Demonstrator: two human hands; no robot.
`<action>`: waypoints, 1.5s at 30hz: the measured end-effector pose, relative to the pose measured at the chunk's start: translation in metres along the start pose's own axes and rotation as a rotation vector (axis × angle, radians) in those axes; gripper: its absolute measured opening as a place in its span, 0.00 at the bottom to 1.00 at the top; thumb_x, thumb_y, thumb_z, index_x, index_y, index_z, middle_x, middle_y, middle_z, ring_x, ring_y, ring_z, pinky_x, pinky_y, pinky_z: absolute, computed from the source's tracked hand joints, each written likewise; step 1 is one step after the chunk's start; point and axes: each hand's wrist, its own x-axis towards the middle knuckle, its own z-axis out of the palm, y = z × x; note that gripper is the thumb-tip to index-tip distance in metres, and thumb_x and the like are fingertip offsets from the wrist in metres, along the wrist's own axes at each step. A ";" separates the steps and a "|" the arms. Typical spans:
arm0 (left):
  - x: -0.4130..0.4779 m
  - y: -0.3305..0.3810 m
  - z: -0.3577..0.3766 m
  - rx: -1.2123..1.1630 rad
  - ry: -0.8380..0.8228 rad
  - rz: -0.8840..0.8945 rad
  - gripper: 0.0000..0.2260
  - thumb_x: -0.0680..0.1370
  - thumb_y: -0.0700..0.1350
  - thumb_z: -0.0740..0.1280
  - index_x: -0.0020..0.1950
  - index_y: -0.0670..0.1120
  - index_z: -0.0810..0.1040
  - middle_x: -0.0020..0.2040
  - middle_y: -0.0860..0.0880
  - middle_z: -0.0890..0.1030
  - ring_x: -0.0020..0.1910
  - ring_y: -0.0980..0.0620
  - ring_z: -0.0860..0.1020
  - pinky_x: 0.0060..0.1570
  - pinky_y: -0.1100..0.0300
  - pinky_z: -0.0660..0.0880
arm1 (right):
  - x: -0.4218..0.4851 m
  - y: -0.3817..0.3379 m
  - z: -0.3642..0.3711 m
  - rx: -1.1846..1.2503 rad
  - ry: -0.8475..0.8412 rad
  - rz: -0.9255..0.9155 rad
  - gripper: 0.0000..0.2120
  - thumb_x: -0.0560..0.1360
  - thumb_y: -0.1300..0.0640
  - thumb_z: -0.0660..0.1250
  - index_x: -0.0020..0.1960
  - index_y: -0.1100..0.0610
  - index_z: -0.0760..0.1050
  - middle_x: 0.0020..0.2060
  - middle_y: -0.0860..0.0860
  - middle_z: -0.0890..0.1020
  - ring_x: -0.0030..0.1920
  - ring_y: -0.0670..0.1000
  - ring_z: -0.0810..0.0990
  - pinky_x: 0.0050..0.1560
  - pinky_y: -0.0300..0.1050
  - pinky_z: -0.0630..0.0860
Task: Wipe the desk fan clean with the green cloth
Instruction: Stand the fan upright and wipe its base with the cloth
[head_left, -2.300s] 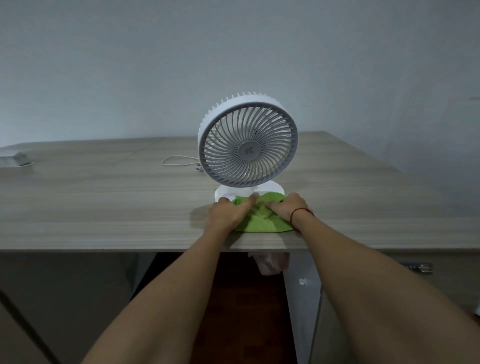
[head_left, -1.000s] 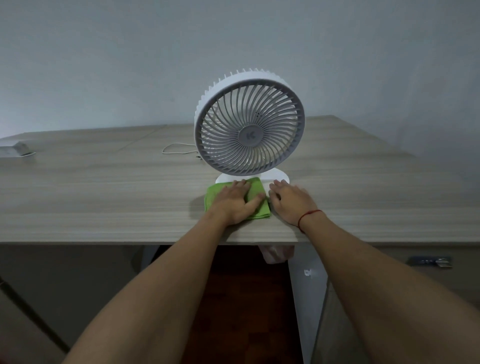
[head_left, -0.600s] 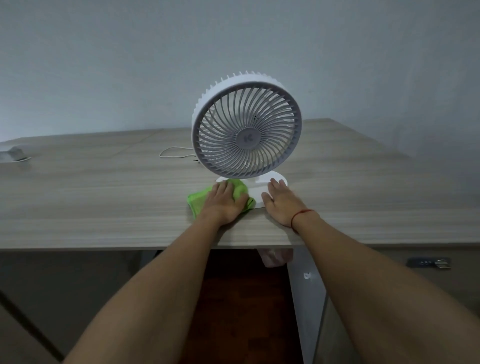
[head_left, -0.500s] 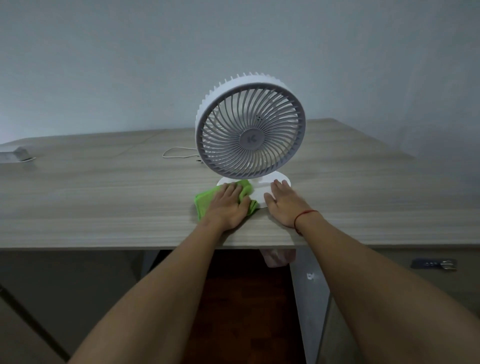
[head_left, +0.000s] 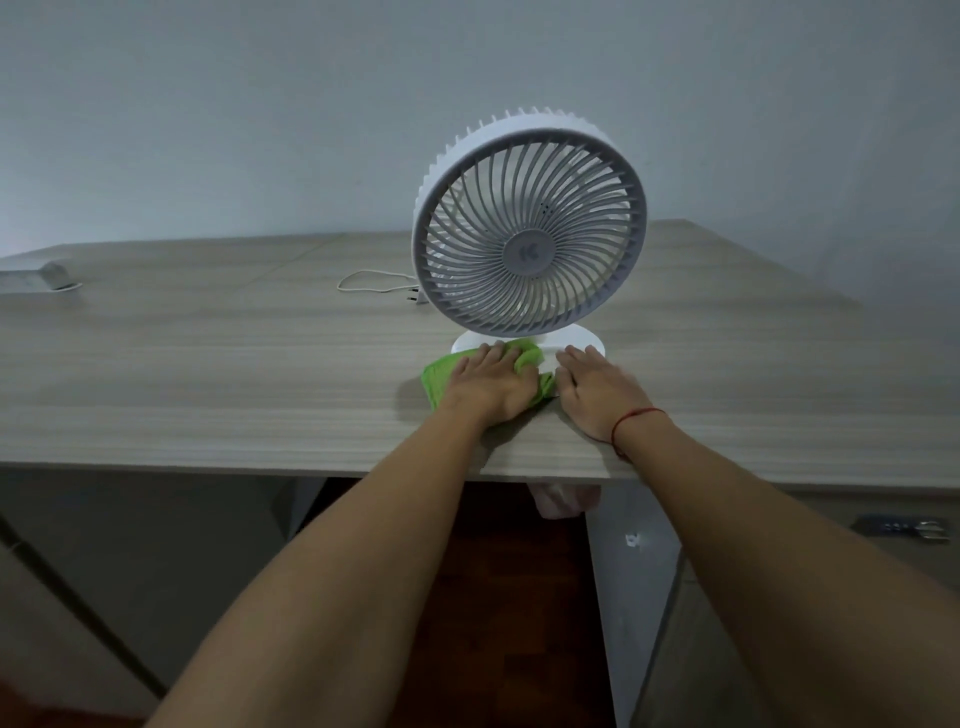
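A white desk fan (head_left: 530, 234) with a round grey grille stands upright on a white disc base (head_left: 584, 344) near the front of the wooden desk (head_left: 208, 364). My left hand (head_left: 488, 387) lies flat on the crumpled green cloth (head_left: 439, 379), pressing it against the base's front left. My right hand (head_left: 597, 392) rests palm down beside it, fingers spread, fingertips at the base's front right edge. A red string circles my right wrist.
The fan's white cable (head_left: 371, 283) loops on the desk behind it to the left. A grey object (head_left: 49, 275) lies at the far left. The desk's front edge runs just under my wrists; a drawer handle (head_left: 904, 530) shows at lower right.
Both hands first bunched the cloth in front of the base. The right hand let go and went flat on the desk, while the left rubs the cloth along the base's front left.
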 end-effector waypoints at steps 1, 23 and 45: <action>0.006 0.000 -0.002 0.011 -0.019 -0.028 0.27 0.81 0.56 0.43 0.80 0.50 0.50 0.81 0.50 0.48 0.81 0.49 0.47 0.79 0.49 0.45 | 0.000 0.000 0.000 0.000 0.003 0.001 0.22 0.82 0.52 0.47 0.71 0.57 0.65 0.74 0.52 0.65 0.75 0.54 0.60 0.72 0.54 0.60; -0.028 -0.009 0.015 -0.020 0.133 0.141 0.25 0.83 0.51 0.51 0.79 0.44 0.55 0.81 0.45 0.54 0.80 0.48 0.49 0.79 0.54 0.44 | -0.001 -0.001 0.000 0.107 -0.051 -0.005 0.21 0.82 0.56 0.48 0.71 0.64 0.64 0.73 0.58 0.65 0.74 0.58 0.58 0.74 0.46 0.53; 0.013 -0.038 0.003 -0.174 0.136 -0.052 0.25 0.83 0.51 0.47 0.79 0.43 0.56 0.80 0.43 0.56 0.79 0.45 0.55 0.78 0.52 0.51 | 0.008 0.005 0.007 0.141 -0.033 0.038 0.18 0.81 0.56 0.48 0.61 0.66 0.68 0.63 0.60 0.71 0.70 0.59 0.62 0.71 0.51 0.61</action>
